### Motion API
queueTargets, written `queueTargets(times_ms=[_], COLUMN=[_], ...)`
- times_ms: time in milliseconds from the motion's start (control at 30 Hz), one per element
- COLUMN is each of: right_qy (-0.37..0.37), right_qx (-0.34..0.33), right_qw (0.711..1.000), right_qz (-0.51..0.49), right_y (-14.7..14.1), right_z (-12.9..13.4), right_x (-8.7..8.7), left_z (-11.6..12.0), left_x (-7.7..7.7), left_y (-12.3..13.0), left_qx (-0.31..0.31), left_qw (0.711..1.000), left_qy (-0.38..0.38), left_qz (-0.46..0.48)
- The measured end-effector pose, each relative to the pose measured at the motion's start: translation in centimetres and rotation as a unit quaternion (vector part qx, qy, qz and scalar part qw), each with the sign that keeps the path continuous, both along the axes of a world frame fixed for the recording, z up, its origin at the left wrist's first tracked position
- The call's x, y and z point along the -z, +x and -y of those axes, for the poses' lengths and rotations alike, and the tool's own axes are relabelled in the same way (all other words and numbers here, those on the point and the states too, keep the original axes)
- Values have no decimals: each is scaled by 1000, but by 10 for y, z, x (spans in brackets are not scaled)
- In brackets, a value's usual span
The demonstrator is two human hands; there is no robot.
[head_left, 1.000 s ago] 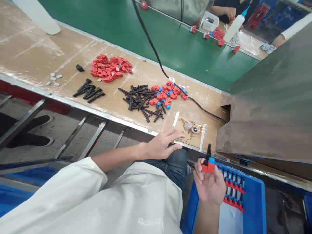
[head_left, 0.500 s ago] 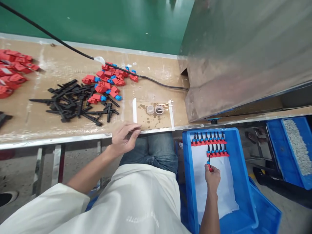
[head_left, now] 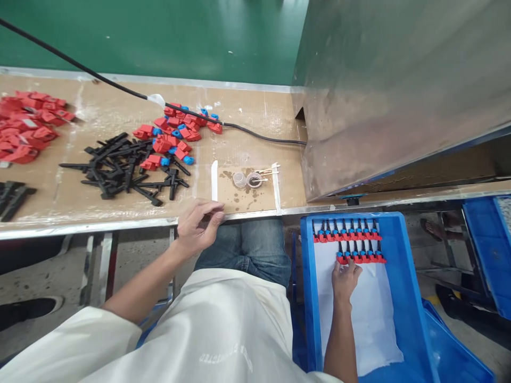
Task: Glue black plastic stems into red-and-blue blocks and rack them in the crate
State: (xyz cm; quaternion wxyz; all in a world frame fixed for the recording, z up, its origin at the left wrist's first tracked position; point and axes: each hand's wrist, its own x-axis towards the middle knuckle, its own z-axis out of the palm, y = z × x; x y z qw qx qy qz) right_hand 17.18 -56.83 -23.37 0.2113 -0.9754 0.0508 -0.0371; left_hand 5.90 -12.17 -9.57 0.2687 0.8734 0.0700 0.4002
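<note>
My right hand (head_left: 345, 281) reaches into the blue bin (head_left: 411, 298) at the right. Its fingertips are around the red base of a small red, blue and black plastic part (head_left: 340, 256), at the left end of the second row. Several like parts (head_left: 363, 257) line up beside it, black stems pointing away from me. A full row (head_left: 347, 234) lies beyond, on the white sheet (head_left: 369, 319). At the bench's front edge rests my left hand (head_left: 198, 226), empty, fingers loosely curled and thumb apart.
On the bench (head_left: 255, 111) lie black stems (head_left: 120, 165), red pieces with blue caps (head_left: 171, 138) and plain red pieces (head_left: 32, 125). A small cup of dark liquid (head_left: 254, 181) holds cotton swabs. A black cable (head_left: 263, 139) crosses to the metal housing (head_left: 379, 106).
My right hand has moved the held part up to the second row, where it now sits at the left end. My left hand stays at the bench edge. The view has shifted slightly.
</note>
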Motion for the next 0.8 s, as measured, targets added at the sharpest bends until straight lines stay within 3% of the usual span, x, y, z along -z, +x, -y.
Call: queueTargets(times_ms=[100,200,333,467,600,800], right_qy=[2,2,15,41,95,123], right_qx=[7,18,30,19,-80,-277], right_qw=[1000,1000,997,990,975,924], right_qz=[10,26,73,135,182,235], right_y=[-5,-10,-14,-13,-18,-24], right_z=[-3,-8,-30,-78,-142,-214], right_x=[-5,-23,-67,-112,-142,-153], left_z=[-1,-2,-1,-6,-13,-17], left_x=[2,3,1,3,4,3], left_y=[0,0,-2,2,3,-5], left_qx=[0,4,1,35,39,56], left_qw=[1000,999,998,994,987,973], left_qy=[-9,-32,-61,-95,-143,-199], left_qz=[4,18,17,40,70,104])
